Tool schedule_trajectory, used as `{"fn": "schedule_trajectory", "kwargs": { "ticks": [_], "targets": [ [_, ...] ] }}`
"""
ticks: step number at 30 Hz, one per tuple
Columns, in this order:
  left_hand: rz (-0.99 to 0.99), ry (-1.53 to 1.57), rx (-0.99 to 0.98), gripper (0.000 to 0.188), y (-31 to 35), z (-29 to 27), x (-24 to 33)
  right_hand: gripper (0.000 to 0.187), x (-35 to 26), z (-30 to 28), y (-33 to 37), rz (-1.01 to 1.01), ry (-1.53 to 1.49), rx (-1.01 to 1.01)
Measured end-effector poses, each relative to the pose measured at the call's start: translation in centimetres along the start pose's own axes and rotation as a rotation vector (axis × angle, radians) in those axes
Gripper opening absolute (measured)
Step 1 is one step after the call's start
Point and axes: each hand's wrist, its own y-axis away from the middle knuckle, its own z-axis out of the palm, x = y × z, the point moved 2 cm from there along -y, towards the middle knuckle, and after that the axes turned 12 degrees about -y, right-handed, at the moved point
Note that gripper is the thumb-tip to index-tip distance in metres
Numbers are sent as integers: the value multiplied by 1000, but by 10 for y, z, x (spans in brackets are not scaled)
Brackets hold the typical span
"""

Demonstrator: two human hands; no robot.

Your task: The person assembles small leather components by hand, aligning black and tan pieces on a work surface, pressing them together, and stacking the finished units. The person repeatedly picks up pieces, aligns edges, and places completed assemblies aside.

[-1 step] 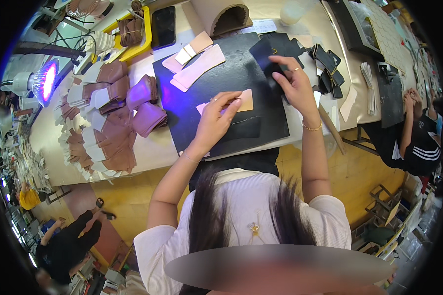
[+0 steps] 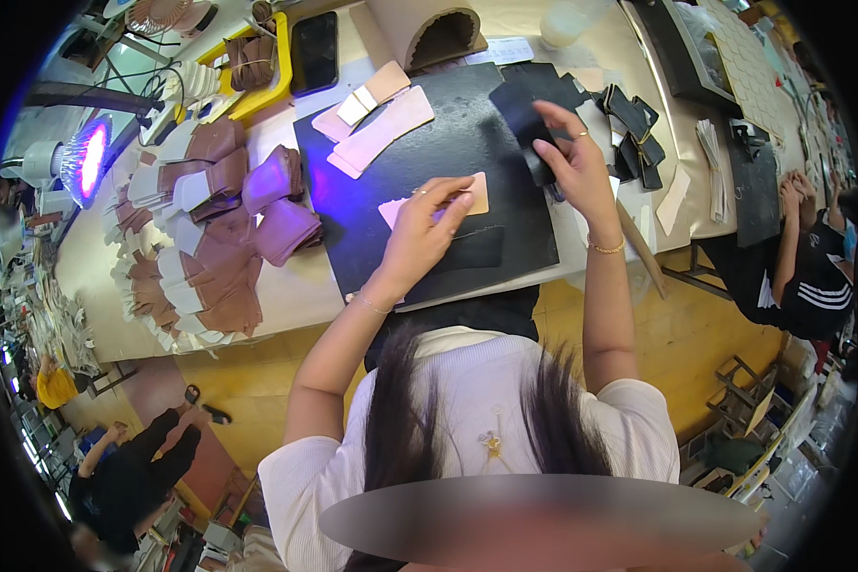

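My right hand [image 2: 579,172] holds a dark, flat leather piece [image 2: 521,129] tilted above the right part of a black work mat [image 2: 410,143]. At the mat's middle my left hand [image 2: 427,224] is closed with thumb and forefinger together on a light tan leather piece [image 2: 480,194], covering much of it. A black piece [image 2: 472,250] with a pale line along its top edge lies just below that hand. Farther back on the mat rest overlapping pale pieces [image 2: 384,132], with a small white strip [image 2: 357,105] on top.
Stacks of brown leather pieces [image 2: 214,253] spread to the left, beside a lit purple lamp [image 2: 88,162]. Behind stand a yellow tray [image 2: 281,71], a phone [image 2: 315,52] and a brown arched holder [image 2: 439,33]. Tied black pieces [image 2: 634,133] lie right. Other people sit nearby.
The dark leather piece in my right hand has lifted and turned slightly, and its fingers have shifted up and to the right. My left hand stays almost in place.
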Motion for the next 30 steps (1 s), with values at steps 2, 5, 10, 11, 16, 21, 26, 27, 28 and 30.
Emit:
{"fn": "schedule_trajectory", "kwargs": {
  "ticks": [2, 5, 10, 11, 16, 21, 26, 27, 28, 30],
  "targets": [
    [213, -200, 20, 27, -7, 10, 8, 39, 9, -17, 8, 158, -167, 32],
    [352, -329, -25, 28, -13, 24, 17, 37, 26, -31, 30, 320, -349, 71],
    [503, -496, 52, 36, -34, 41, 22, 23, 48, -19, 64, 349, -847, 111],
    [560, -509, 43, 36, -38, 44, 23, 22, 47, -18, 66, 303, -930, 130],
    [296, -312, -60, 38, -53, 51, 31, 30, 22, -11, 70, 163, -1080, -29],
    [-302, 534, -267, 41, -39, 11, 29, 40, -5, 12, 78, 368, -616, -408],
    [-285, 500, -146, 31, 21, -28, 5, 44, -9, 22, 73, 449, -199, -500],
    [-374, 515, -116, 26, 31, -33, -4, 43, -8, 24, 72, 506, -195, -465],
    [-379, 559, -98, 21, 40, -37, -11, 42, -7, 26, 71, 554, -195, -429],
    [-474, 582, -51, 15, 54, -41, -23, 33, -3, 28, 69, 704, -24, -410]
  ]
}}
